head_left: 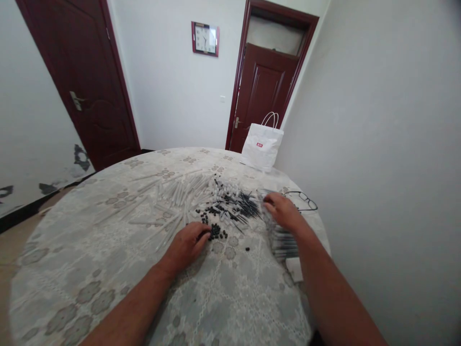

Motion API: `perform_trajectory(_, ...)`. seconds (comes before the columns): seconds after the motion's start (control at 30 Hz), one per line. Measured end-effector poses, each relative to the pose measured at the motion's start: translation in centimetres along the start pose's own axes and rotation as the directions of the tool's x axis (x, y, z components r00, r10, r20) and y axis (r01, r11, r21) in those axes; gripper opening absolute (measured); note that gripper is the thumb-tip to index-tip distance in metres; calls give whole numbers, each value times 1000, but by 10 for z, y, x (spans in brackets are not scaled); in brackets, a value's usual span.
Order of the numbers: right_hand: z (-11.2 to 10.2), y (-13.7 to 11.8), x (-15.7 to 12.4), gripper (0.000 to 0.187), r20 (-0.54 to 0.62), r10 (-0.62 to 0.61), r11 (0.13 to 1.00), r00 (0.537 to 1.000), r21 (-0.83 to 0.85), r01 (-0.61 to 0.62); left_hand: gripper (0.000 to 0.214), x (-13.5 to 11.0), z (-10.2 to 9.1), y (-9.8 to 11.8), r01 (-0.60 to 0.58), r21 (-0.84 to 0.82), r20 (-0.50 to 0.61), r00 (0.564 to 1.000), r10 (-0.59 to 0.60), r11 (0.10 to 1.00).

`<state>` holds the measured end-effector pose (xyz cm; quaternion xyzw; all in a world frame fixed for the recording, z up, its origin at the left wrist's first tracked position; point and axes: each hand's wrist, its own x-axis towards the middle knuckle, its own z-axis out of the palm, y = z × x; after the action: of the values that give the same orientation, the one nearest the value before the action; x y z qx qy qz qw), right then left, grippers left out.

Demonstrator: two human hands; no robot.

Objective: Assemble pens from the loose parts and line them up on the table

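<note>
Black caps (pixel 215 231) lie just right of the left hand (pixel 188 243), farther from the right hand (pixel 283 209); neither grip can be told.

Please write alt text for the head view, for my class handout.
A person's left hand is at small black pieces and the right hand by a row of grey rods, on a round, cloth-covered table. Pale tubes lie spread beyond the left hand; eyeglasses lie to the right; a white bag stands farther back.

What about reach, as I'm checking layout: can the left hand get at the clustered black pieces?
Probably yes: the left hand is right beside the clustered black pieces, nothing visibly between.
</note>
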<state>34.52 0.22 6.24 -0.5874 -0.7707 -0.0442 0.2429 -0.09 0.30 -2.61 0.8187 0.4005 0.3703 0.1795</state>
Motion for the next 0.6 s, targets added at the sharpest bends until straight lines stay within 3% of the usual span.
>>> perform_trajectory(0.1,-3,49,14,16,-29,161,973,987,-162,-163,26,-2,4,-7,-17,53,25,1000,16,998)
perform_trajectory(0.23,7,86,20,19,33,254,932,967,-275,-235,25,-1,5,-14,-6,91,2,1000,6,996)
perform_trajectory(0.6,28,97,19,35,92,330,903,939,-322,-286,26,-1,4,-20,16,198,-25,1000,-11,980)
